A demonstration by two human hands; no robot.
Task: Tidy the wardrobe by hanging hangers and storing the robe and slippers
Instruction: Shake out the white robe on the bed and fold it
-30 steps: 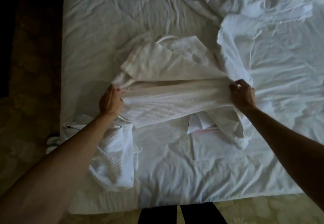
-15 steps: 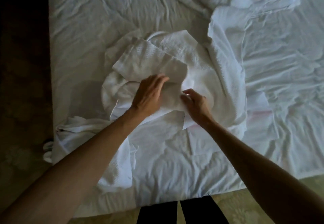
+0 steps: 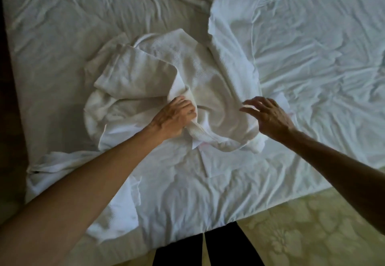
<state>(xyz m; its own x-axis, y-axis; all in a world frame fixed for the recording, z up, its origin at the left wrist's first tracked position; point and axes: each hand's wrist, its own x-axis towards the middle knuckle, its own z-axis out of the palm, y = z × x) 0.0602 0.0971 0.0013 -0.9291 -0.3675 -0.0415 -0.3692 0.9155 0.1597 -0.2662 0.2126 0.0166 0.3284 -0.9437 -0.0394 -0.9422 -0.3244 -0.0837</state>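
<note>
A white waffle-weave robe (image 3: 200, 74) lies bunched in the middle of the bed (image 3: 62, 26). My left hand (image 3: 177, 117) grips a fold of the robe at its near edge, fingers curled into the cloth. To the right, my right hand (image 3: 268, 115) hovers over the robe's right side with fingers spread and relaxed, holding nothing. One part of the robe (image 3: 83, 174) trails toward the bed's near left corner under my left forearm. No hangers or slippers are visible.
Rumpled white sheets cover the bed, with a folded-back duvet (image 3: 239, 26) at upper right. A slip of white paper (image 3: 198, 144) pokes out below the robe. Patterned carpet (image 3: 302, 224) lies at lower right, dark floor at far left. My dark-trousered legs (image 3: 206, 249) stand at the bed's foot.
A second ago both hands held the robe stretched wide apart. They came together at its middle; now the left hand grips a fold and the right hand has let go and moved right.
</note>
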